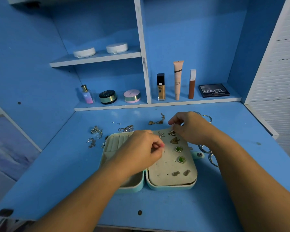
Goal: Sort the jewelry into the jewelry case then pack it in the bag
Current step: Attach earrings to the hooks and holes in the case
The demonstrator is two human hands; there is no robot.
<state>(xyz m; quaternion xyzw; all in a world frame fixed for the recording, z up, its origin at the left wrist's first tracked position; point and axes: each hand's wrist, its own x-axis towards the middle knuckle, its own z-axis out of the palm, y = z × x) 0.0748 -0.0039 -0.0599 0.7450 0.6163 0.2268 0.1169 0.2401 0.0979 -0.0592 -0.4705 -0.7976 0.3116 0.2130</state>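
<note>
A mint jewelry case [171,185] lies open on the blue desk. Its beige earring panel [167,163] carries a starfish stud [161,134], butterfly studs [174,140], two green heart studs [179,149] and two pineapple studs [181,173]. My left hand [141,151] hovers over the case's middle, its fingertips pinched at the panel's left side on something too small to make out. My right hand [189,126] pinches the panel's top edge. Loose chains and rings [95,133] lie to the left of the case, and a gold necklace [156,121] lies behind it.
Silver bangles [208,154] lie to the right of the case, more [207,117] behind my right hand. On the low shelf stand a perfume bottle [87,94], two powder jars [108,97], foundation tubes [177,80] and an eyeshadow palette [213,90]. No bag is in view.
</note>
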